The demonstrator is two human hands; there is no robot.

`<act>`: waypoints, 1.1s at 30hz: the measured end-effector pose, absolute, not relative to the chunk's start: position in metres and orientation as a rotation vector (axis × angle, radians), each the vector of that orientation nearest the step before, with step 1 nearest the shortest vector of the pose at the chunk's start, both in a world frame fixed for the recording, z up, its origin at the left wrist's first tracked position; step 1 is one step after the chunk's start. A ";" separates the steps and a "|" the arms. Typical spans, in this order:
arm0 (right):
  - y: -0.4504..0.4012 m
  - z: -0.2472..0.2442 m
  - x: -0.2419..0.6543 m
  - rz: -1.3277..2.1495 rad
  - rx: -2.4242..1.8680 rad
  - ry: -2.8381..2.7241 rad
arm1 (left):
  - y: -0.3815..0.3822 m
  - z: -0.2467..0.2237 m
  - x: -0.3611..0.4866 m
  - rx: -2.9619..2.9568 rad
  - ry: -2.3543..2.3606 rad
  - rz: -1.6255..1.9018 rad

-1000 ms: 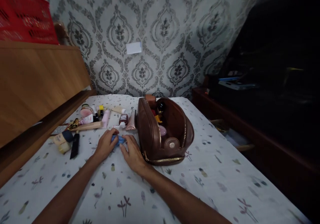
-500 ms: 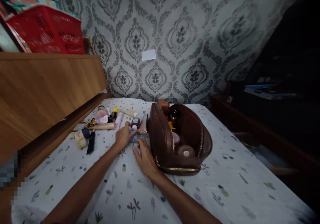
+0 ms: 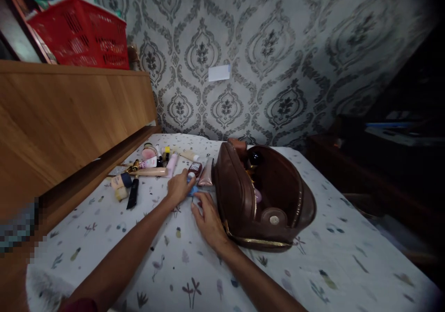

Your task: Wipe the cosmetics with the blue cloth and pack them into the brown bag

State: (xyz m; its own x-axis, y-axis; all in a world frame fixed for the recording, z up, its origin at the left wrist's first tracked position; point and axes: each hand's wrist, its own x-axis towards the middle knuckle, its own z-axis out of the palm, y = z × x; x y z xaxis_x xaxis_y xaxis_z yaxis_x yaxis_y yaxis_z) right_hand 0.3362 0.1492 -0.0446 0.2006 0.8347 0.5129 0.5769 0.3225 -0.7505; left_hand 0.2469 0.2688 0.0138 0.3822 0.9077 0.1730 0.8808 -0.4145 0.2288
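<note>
In the head view, both bare hands work low over a white printed sheet, just left of an open brown bag. A small blue item lies between them, partly hidden by the fingers, so its shape is hard to make out. The left hand is bent over the item's left side, its thumb reaching across toward it; I cannot tell whether it grips the item or only presses on it. The right hand is loosely open, thumb apart from the fingers, with its fingertips at the item's right edge.

Just beyond the hands are a dark red bottle and, to its right, a shiny pinkish tube near the bag's side. Further left lie a pink tube, a jar with a dark lid and a black tube, among other small toiletries. The bag stands upright, its zipped top spread wide, with a black round-topped thing inside. A red basket sits on a wooden cabinet at the left.
</note>
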 end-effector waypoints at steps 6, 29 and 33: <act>0.148 -0.043 0.336 0.278 -1.357 -1.489 | 0.269 0.010 0.239 2.532 1.611 0.462; 0.145 -0.037 0.331 0.269 -1.262 -1.469 | 0.228 0.013 0.182 2.808 1.192 0.764; 0.146 -0.035 0.331 0.303 -1.274 -1.408 | 0.218 0.005 0.185 2.944 0.810 0.837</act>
State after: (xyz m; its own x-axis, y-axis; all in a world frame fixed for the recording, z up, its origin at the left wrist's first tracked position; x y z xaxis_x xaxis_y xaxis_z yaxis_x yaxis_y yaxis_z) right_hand 0.3306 0.1459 -0.0346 0.2456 0.8002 0.5472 0.5046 0.3765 -0.7770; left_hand 0.1846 0.2176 0.0051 0.7292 0.4692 0.4980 0.4824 -0.8688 0.1122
